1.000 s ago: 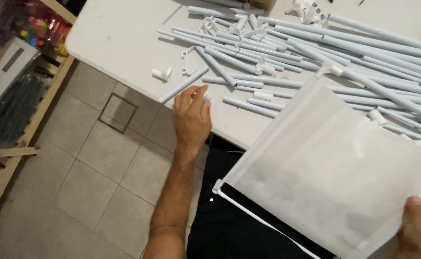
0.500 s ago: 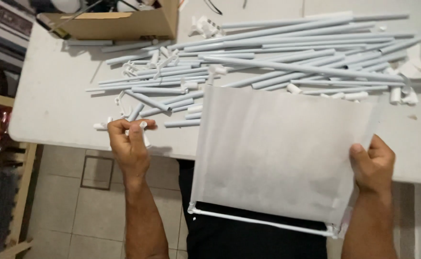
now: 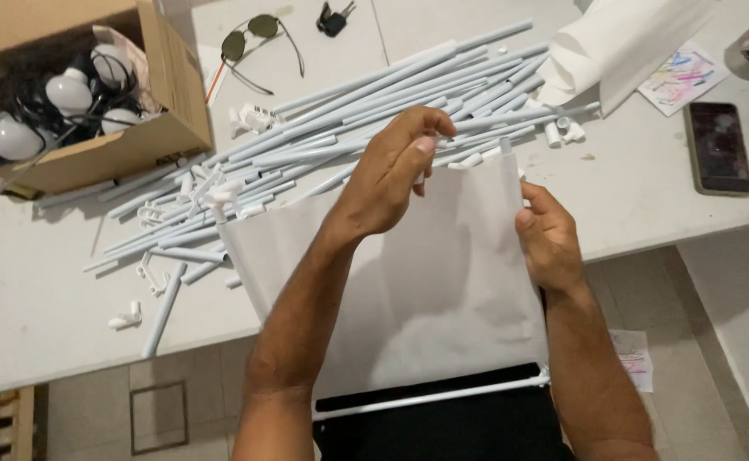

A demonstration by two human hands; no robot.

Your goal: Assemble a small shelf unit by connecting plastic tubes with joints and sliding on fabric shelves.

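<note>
Both hands have come together at the top edge of the white fabric panel (image 3: 426, 282); half a second ago I had them spread wide, the left off by the loose tubes and the right down at the panel's lower corner.

Nearest me, a thin white rod (image 3: 430, 397) runs along the panel's bottom hem, hanging off the table's front edge over my dark lap. From there the panel rises and leans onto the white table (image 3: 41, 341), covering part of the tube pile.

My right hand (image 3: 550, 243) grips the panel's upper right edge, thumb pressed on the front of the cloth, fingers hidden behind it. My left hand (image 3: 392, 175) arches over the top edge, wrist bent down, fingertips pinched on a small white connector piece (image 3: 430, 143) just beside the upright tube end (image 3: 504, 147) poking out at the panel's top corner. So both hands are clamped, close together but not touching.

Beyond them sprawls the pile of white plastic tubes (image 3: 349, 128) with small connectors scattered among it. Farther left sits a cardboard box (image 3: 148, 137) holding light bulbs (image 3: 67, 90) and black cable. Far back lie sunglasses (image 3: 255, 34) and a dark key fob (image 3: 333, 19); to the right, a folded white cloth (image 3: 622, 51), a colourful paper (image 3: 678, 77) and a black phone (image 3: 718, 147).
</note>
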